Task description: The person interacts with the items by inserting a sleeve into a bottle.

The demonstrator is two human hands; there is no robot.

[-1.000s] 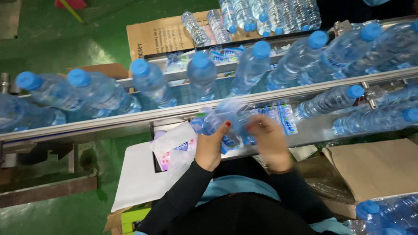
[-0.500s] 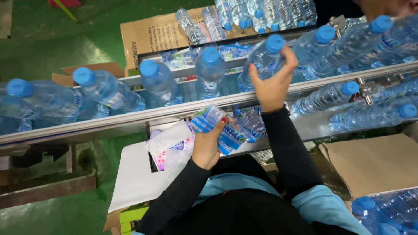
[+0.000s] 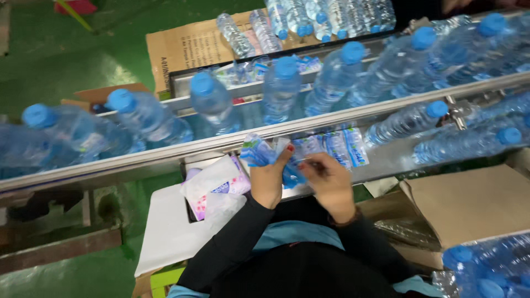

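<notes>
labels [image 3: 264,153] in both hands beside steel conveyor rail [image 3: 165,157], green floor [image 3: 66,60].

Even, fairly bright light falls from overhead, with a pale glare patch on the glossy green painted floor [image 3: 83,72] near the conveyor's far edge. The clear plastic blue-capped water bottles [image 3: 212,107] smear with motion blur, worst toward the conveyor's left end. My own hands look soft too, and my dark sleeves swallow detail in shadow

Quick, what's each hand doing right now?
Left hand: closed around a bunch of blue bottle labels.
Right hand: fingers pinched at the same labels; whether it grips one cannot be told.
</notes>
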